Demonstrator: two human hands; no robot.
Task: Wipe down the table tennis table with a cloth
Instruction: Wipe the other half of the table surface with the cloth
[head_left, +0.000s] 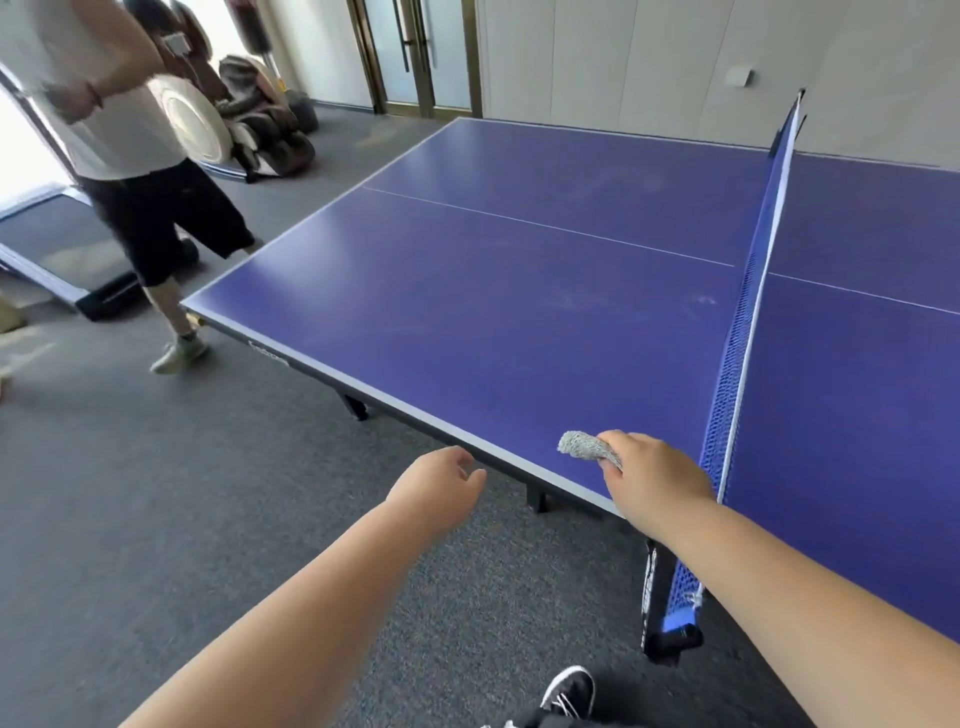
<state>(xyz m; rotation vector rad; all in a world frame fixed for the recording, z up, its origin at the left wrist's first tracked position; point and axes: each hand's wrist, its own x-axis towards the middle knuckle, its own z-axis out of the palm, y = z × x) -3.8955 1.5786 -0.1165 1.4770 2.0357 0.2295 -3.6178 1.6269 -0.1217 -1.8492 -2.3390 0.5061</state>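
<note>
Two hands reach forward, and only the right hand is over the table, at its near edge just beside the net. Its grip is closed round a bunched grey cloth, fingers curled over the wad, which pokes out of the fist toward ten o'clock. That is also the cloth's long axis, roughly along the near edge. The cloth sits low on the blue surface, though the angle does not quite show whether it is pressed down or held a touch above it. From this grip almost the whole near half of the table lies between ten and twelve o'clock, with the net running away toward one o'clock, so the coming stroke probably sweeps away from the net. The right forearm comes in from five o'clock, wrist level, knuckles up. The left hand hangs at nine o'clock of the right, off the table over the carpet, fingers loosely curled and holding nothing. It is the farther of the two from the cloth. Another person stands beyond the table's far left corner, near ten o'clock.
</note>
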